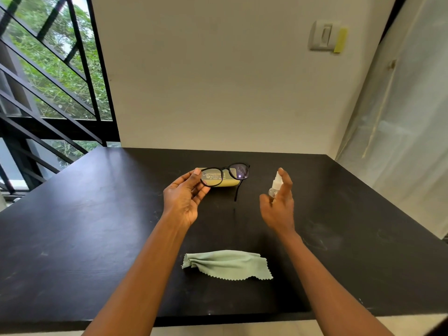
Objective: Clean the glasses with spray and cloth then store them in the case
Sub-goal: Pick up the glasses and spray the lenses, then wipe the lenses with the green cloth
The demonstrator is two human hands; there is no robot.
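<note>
Glasses held up over the black worktop, left hand pinching the left lens rim between thumb and fingers, one temple arm hanging down. Right hand grips a small clear spray bottle, index finger on top of the nozzle, well apart from the lenses. Yellow-green case lies on the worktop behind the glasses. Green cloth lies crumpled near the front edge, untouched.

black table (cloth, case)
</note>
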